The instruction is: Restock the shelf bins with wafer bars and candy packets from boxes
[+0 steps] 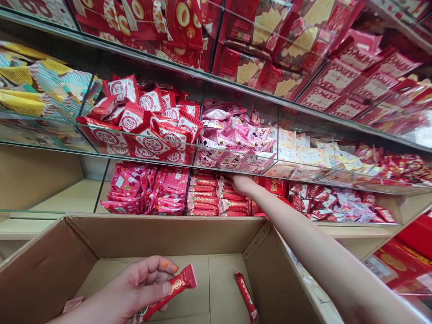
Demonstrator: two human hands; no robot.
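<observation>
Left hand (145, 285) pinches red wrapped stick (178, 284) over open carton (162, 231) | right hand (241, 183) at stacked packets (204, 200), fingers hidden, grip unclear | stick likely light, stiff, slick, breakable; best held gently mid-length

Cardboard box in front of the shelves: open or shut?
Open. The box has no flaps across its top, and a red stick packet shows on its floor.

red gold-printed bar (178, 285) | slanted, in left hand (145, 281) | second bar (246, 294) | lying in box (165, 235)
</observation>
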